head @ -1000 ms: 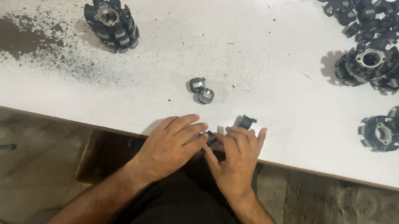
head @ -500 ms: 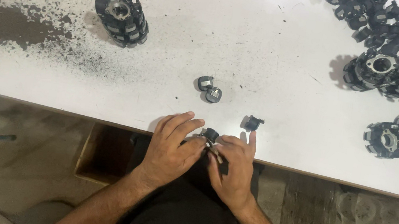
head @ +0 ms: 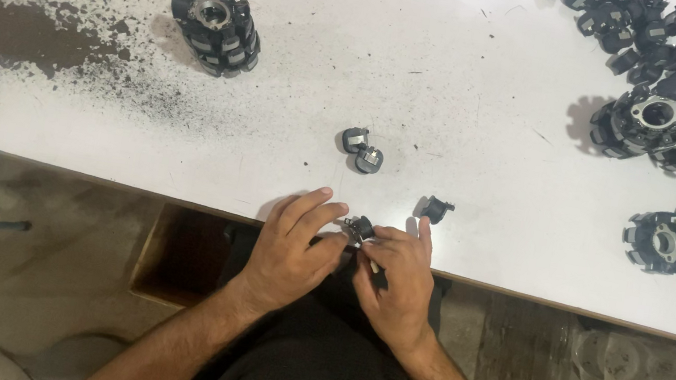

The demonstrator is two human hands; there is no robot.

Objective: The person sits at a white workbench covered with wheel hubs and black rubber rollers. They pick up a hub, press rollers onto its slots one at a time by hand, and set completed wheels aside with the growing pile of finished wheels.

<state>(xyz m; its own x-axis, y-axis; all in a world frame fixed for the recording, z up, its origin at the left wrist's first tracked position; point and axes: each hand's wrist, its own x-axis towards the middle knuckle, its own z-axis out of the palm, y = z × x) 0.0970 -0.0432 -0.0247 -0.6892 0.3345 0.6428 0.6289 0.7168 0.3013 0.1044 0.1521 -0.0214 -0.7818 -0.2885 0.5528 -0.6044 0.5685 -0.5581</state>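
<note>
Both hands have drawn back off the worktop's [head: 463, 83] near edge | small black plastic clip [head: 361, 226], glinting metal insert, mostly hidden by fingers | left hand [head: 292, 251] and right hand [head: 401, 277] curl inward, each grip narrow, pinching it together | matte ribbed rotor [head: 216, 24] far-left; dark gritty dust [head: 27, 41] beside.

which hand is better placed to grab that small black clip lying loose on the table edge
Right. The right hand lies just below the small black clip, its fingers nearly under it. The left hand is farther off, across the small part both hands pinch.
</note>
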